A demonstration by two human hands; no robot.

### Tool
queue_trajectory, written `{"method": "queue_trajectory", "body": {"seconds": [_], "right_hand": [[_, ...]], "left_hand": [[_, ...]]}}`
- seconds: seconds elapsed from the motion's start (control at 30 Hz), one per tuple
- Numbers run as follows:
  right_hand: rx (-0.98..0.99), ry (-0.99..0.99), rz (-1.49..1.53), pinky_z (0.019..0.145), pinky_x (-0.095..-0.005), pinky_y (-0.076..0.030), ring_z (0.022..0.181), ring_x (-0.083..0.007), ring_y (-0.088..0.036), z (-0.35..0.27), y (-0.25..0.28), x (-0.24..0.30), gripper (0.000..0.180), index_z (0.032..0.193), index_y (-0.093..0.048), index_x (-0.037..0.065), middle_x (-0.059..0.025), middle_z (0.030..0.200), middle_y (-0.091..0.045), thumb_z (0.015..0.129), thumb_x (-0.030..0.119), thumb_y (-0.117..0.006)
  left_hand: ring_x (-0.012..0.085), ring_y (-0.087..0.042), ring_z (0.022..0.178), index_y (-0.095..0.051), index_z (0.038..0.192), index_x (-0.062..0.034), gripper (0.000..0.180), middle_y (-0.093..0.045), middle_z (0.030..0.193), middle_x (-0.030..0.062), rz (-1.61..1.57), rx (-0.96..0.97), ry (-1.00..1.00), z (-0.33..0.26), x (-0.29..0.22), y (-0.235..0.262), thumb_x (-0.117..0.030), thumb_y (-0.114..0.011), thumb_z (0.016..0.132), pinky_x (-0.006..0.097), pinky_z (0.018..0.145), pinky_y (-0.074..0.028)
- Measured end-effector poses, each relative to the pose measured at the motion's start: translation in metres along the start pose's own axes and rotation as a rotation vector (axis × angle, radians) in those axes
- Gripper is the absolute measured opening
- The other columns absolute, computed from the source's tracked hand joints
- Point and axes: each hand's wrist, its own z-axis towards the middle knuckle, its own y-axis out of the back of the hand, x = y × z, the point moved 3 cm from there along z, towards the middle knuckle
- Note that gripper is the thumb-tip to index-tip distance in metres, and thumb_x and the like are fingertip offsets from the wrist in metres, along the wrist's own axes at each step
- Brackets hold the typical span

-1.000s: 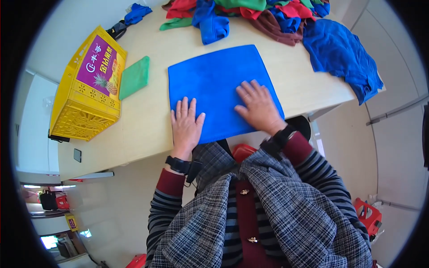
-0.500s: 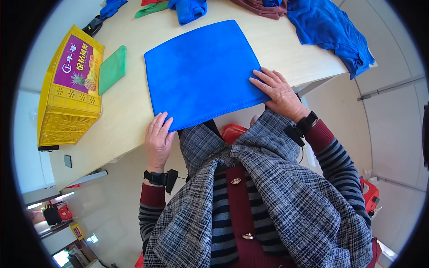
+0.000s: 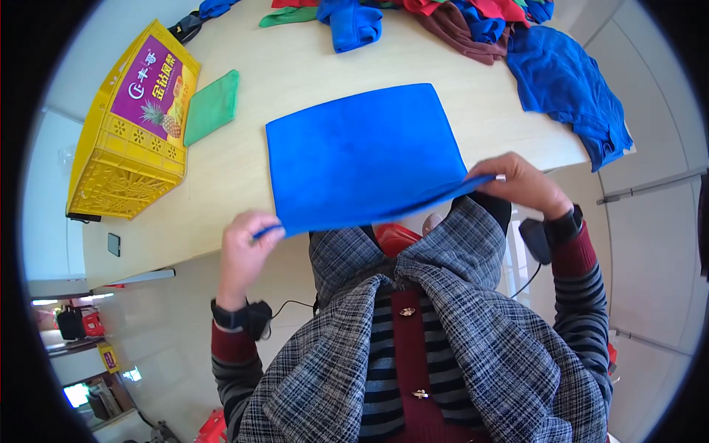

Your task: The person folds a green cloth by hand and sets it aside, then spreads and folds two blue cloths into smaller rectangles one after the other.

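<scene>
A blue cloth [image 3: 358, 151] lies flat on the table in front of me, its near edge lifted over the table's front edge. My left hand [image 3: 247, 240] pinches the near left corner between thumb and fingers. At the near right corner, my right hand [image 3: 517, 182] grips the same edge. Between the two hands the raised edge is pulled nearly straight, and a dark gap shows under or between its layers towards the right.
On the left of the table [image 3: 244, 155] stand a yellow crate [image 3: 125, 166] and, beside it, a folded green cloth [image 3: 212, 108]. A phone-like object [image 3: 114, 244] lies near the left edge. Crumpled blue cloth [image 3: 565, 88] hangs over the right edge; mixed cloths [image 3: 469, 33] are heaped at the back.
Both hands lay on the cloth's near corners before; now they grip those corners and have raised the near edge. The view has shifted a little.
</scene>
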Motion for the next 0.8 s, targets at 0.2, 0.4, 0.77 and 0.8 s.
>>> {"method": "queue_trajectory", "body": {"seconds": [0.2,0.4,0.77,0.8], "right_hand": [[-0.185,-0.146,0.224,0.075,-0.0256,-0.052,0.08,-0.0091,-0.061,0.102,0.044,-0.036,0.019,0.104,-0.072,0.002,0.0008,0.088,-0.067,0.097,0.019,-0.067],[-0.379,-0.325,0.194,0.059,-0.0273,-0.048,0.069,-0.01,-0.057,0.156,0.034,-0.084,0.028,0.104,-0.07,0.0,0.0001,0.08,-0.063,0.094,0.027,-0.069],[-0.681,-0.333,0.239,0.06,-0.0323,-0.049,0.066,-0.0166,-0.059,0.117,0.002,-0.083,0.045,0.127,-0.061,0.001,-0.0053,0.08,-0.065,0.095,0.032,-0.069],[-0.735,-0.308,0.163,0.06,-0.0349,-0.051,0.066,-0.0199,-0.062,0.11,-0.001,-0.083,0.048,0.129,-0.059,0.0,-0.0086,0.079,-0.066,0.094,0.031,-0.069]], "left_hand": [[0.0096,-0.061,0.073,-0.071,0.096,0.0022,0.021,-0.07,0.079,0.0069,-0.065,-0.169,0.229,0.104,0.074,-0.004,-0.017,-0.074,0.09,0.027,0.068,-0.05],[0.0103,-0.061,0.073,-0.071,0.093,0.0024,0.021,-0.069,0.078,0.0034,0.141,-0.16,0.319,0.153,0.124,-0.03,-0.018,-0.075,0.09,0.028,0.068,-0.05],[0.0324,-0.071,0.078,-0.062,0.126,-0.0083,0.042,-0.074,0.092,0.0169,0.07,-0.37,0.276,0.126,0.154,-0.051,-0.027,-0.073,0.09,0.044,0.072,-0.055],[0.0337,-0.071,0.079,-0.058,0.132,-0.0097,0.046,-0.073,0.093,0.0174,0.046,-0.336,0.376,0.118,0.144,-0.051,-0.026,-0.072,0.091,0.044,0.072,-0.055]]}}
